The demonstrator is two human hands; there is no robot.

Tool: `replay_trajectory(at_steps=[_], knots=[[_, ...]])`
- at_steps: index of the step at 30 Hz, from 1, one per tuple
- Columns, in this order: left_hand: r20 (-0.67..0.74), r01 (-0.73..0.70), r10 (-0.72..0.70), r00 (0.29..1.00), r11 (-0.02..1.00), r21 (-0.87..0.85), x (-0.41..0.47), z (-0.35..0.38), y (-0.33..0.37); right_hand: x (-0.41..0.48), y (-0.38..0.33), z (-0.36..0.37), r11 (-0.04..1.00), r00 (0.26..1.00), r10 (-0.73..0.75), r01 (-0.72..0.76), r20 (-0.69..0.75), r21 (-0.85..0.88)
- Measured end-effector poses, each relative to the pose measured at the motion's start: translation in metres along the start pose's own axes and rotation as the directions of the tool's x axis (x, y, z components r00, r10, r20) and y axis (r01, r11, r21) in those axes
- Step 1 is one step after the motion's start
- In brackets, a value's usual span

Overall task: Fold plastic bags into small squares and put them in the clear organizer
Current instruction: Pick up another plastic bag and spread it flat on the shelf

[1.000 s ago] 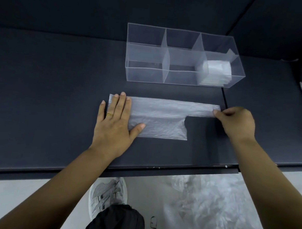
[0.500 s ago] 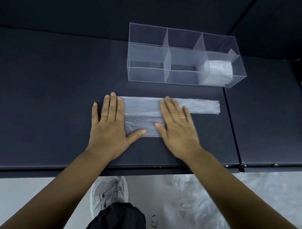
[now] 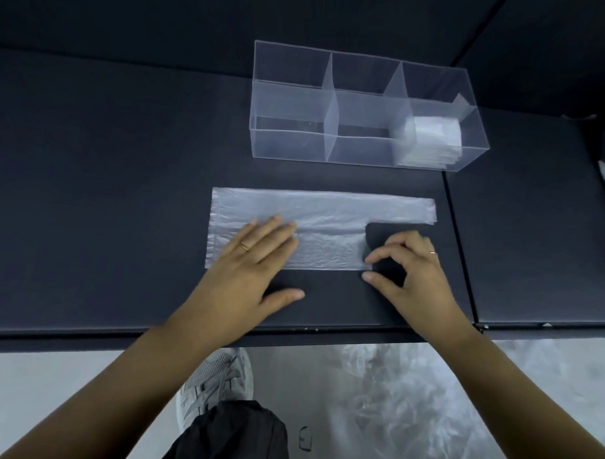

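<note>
The plastic bag [image 3: 329, 209] lay flat on the bench [image 3: 90, 187], at 6 o'clock from the clear organizer [image 3: 288, 108], its narrow end reaching toward 3 o'clock. The left grip [image 3: 259, 252] pressed on it with straight fingers, grasping nothing. The right grip [image 3: 409, 267] curled at the bag's 4 o'clock corner; whether it had pinched it could not be told. The bag looked thin, light, limp and slippery, so a corner pinch with a flat palm pinning it seemed the best hold.
</note>
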State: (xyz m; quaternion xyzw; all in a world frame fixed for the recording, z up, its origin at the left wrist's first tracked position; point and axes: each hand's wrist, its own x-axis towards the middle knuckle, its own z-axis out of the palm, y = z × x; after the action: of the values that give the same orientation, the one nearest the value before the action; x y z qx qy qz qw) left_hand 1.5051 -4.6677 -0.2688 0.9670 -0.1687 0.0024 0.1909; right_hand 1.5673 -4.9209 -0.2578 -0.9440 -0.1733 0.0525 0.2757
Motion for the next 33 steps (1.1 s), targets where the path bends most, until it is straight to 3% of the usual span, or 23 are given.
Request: replay_trajectory(at_steps=[5,11,15,17,20,22,24,27,30,33], knots=[[-0.050,0.037,-0.036,0.998,0.999,0.022,0.005,0.009,0.005,0.019,-0.008,0.003,1.000,0.998,-0.013,0.014,0.062,-0.024],[-0.232,0.008,0.004,0.973,0.999,0.051,0.014,0.014,-0.002,0.032,-0.013,-0.030,0.971,0.976,0.076,-0.119,0.206,0.206],[-0.310,-0.053,0.074,0.948,0.996,0.075,0.020,0.009,-0.005,0.032,-0.022,-0.033,0.978,0.986,0.072,-0.099,0.149,0.183],[-0.310,-0.044,0.056,0.949,0.998,0.048,0.021,0.002,-0.003,0.031,-0.031,-0.033,0.996,0.987,-0.004,-0.010,0.161,0.084],[-0.258,-0.014,0.015,0.966,1.000,0.006,0.020,-0.007,0.002,0.031,-0.044,-0.015,0.958,0.938,-0.174,0.232,0.300,-0.167],[-0.206,0.048,-0.056,0.977,0.998,-0.043,0.018,-0.012,0.004,0.033,-0.044,0.000,0.931,0.926,-0.225,0.296,0.303,-0.212],[-0.149,0.150,-0.170,0.974,0.979,-0.138,0.016,-0.016,0.000,0.038,-0.037,0.006,0.973,0.962,-0.205,0.220,0.180,-0.069],[-0.137,0.302,-0.361,0.922,0.895,-0.328,0.006,-0.023,-0.021,0.049,-0.025,-0.002,0.947,0.989,0.052,-0.092,0.137,0.308],[-0.069,0.417,-0.555,0.829,0.696,-0.584,-0.003,-0.033,-0.042,0.059,-0.018,-0.002,0.863,0.964,0.212,-0.263,0.164,0.432],[-0.015,0.461,-0.647,0.762,0.559,-0.689,0.000,-0.035,-0.058,0.068,-0.023,0.003,0.824,0.947,0.285,-0.320,0.147,0.467]])
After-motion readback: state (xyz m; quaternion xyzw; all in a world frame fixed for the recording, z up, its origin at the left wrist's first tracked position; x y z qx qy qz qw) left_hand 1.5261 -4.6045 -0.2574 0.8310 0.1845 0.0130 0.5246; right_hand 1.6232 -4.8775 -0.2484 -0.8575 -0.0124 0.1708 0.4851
